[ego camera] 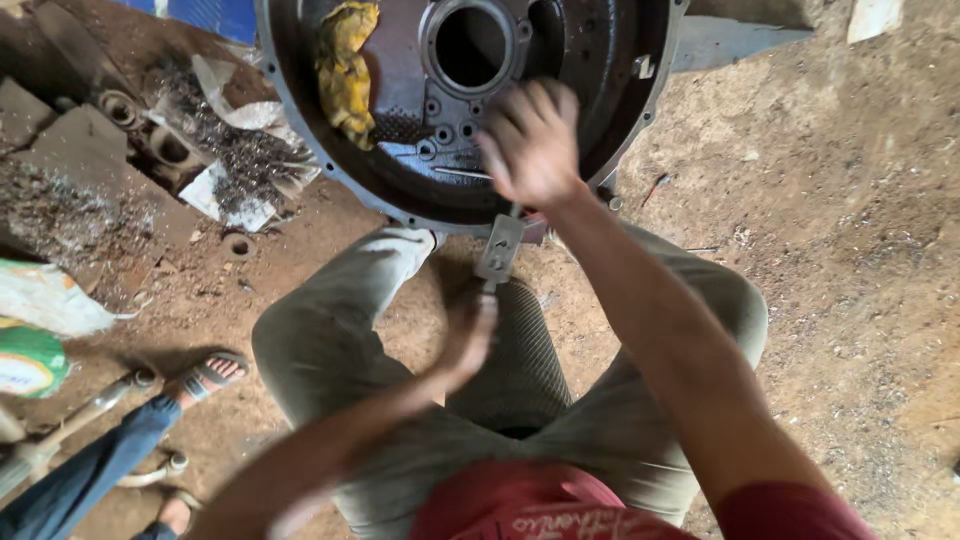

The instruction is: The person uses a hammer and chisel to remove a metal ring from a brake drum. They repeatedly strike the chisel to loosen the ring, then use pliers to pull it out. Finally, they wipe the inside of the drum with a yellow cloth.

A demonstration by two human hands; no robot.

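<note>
Two hands are seen over a dirt floor, between the knees of a crouching person in grey-green trousers. The right hand is raised over the lower rim of a large round metal housing and is curled around the top of a thin metal tool, whose flat grey plate hangs just below the fist. The left hand is blurred; it is held at the lower end of the tool, but whether it is clenched on it cannot be told.

The housing lies on the floor at the top middle of the view, directly in front of the knees. A round bore is seen at its centre, ringed by small holes, and a yellow rag is draped inside it on the left.

Metal shavings and scraps of white paper are heaped on the floor to the left of the housing. At the lower left, another person's sandalled foot and blue trouser leg are seen, beside a white and green sack.
</note>
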